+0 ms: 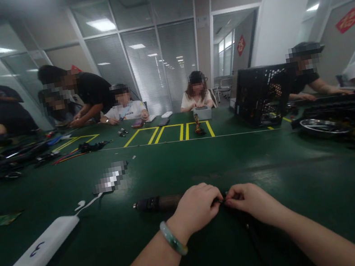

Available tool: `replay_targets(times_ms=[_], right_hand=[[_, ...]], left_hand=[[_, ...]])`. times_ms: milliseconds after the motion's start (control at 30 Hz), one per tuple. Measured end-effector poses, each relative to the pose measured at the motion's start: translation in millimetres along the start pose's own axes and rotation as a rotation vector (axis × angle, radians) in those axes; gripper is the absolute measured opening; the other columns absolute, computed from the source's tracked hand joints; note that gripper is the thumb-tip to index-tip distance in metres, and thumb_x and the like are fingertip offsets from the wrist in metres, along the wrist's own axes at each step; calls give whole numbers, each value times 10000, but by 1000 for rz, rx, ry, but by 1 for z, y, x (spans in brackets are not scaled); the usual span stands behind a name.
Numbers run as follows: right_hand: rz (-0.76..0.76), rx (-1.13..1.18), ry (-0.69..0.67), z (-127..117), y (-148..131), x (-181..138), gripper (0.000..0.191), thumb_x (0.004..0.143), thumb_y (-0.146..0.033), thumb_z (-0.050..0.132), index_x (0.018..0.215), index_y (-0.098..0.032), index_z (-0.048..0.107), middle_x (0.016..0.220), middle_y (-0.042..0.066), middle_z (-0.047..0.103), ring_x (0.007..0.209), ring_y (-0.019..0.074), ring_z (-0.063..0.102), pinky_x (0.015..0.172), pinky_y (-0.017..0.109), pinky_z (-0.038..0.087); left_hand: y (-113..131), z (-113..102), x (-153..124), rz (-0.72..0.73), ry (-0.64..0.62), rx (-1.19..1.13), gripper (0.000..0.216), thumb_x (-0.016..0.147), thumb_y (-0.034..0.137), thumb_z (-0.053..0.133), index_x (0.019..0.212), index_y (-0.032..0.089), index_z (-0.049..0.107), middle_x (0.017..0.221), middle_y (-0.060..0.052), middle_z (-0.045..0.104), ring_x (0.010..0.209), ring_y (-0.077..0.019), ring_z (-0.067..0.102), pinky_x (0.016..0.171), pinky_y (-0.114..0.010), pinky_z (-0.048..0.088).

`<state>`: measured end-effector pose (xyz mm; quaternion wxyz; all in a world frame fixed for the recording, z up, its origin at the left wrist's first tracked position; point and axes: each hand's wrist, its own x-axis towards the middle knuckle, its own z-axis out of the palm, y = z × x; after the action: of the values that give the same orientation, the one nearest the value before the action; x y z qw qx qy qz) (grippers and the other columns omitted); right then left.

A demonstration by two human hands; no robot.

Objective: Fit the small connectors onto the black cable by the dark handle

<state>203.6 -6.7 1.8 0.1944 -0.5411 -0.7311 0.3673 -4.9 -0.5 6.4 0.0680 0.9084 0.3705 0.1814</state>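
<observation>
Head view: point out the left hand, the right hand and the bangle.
Left hand (194,209): head view, back of the hand.
Right hand (250,202): head view, back of the hand.
Bangle (172,238): head view, top of the band.

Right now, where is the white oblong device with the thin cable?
In the head view, the white oblong device lies at lower left on the green tabletop, left of the person's left hand, its white cable running toward a blurred object.

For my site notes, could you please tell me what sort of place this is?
It is probably an electronics assembly workshop: a long green workbench marked with yellow tape lines, coloured wire bundles laid out on it, and seated workers along it.
</observation>
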Motion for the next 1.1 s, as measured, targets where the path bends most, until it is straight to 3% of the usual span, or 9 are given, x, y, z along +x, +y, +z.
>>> replay_targets(times_ms=[367, 667, 867, 1100], right_hand=[[26, -56, -15, 2, -1, 0, 167, 822, -328, 602, 857, -217, 722, 765, -4, 710, 682, 158, 620, 566, 227, 402], [-48, -82, 16, 4, 2, 3, 149, 823, -298, 588, 837, -211, 708, 747, -10, 701, 661, 148, 609, 572, 221, 393], [-39, -51, 1, 3, 1, 4, 134, 820, -291, 592, 830, -207, 697, 738, -15, 698, 652, 141, 612, 563, 208, 397], [-56, -60, 8, 3, 2, 2, 129, 820, -286, 593, 820, -213, 699, 751, -19, 701, 673, 144, 618, 588, 215, 406]], left_hand=[[7, 3, 1, -53, 25, 5, 51, 846, 215, 614, 897, 209, 614, 915, 2, 639, 883, -182, 571, 781, -322, 431], [7, 4, 0, -45, 22, -5, 62, 846, 182, 604, 894, 220, 617, 922, 13, 640, 883, -175, 564, 781, -306, 426], [11, 5, -1, -124, 15, 25, 123, 842, 208, 617, 956, 227, 575, 935, 12, 625, 891, -185, 563, 773, -320, 431], [11, 6, -1, -136, 38, -27, 81, 836, 224, 632, 904, 217, 588, 948, 1, 629, 900, -192, 563, 824, -340, 429]])
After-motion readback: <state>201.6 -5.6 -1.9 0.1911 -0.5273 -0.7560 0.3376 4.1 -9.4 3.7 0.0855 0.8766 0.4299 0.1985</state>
